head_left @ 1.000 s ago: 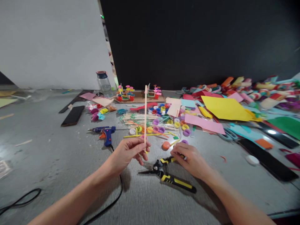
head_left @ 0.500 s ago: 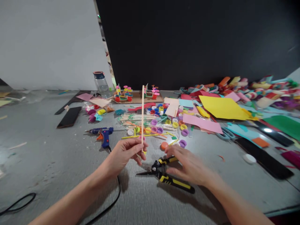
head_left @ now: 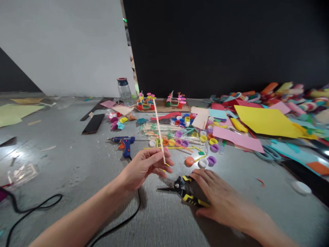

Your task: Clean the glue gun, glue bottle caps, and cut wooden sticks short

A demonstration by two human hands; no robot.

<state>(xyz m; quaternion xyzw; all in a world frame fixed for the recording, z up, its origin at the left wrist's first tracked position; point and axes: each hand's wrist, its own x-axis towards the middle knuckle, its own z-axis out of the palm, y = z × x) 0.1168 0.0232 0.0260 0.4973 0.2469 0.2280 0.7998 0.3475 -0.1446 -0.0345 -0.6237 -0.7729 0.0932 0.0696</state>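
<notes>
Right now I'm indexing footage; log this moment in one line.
left hand: pinching wooden stick | right hand: over pliers, grip unclear | glue gun: on table

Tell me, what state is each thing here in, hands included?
Wooden stick: held up, leaning slightly
Left hand: pinched shut on the wooden stick
Pliers: lying down, handles spread apart
Right hand: open, over the pliers' handles; contact hard to tell
Glue gun: lying on its side, red light showing
Bottle: upright
Scissors: lying flat, blades hard to make out
Small models: standing at the back
</notes>
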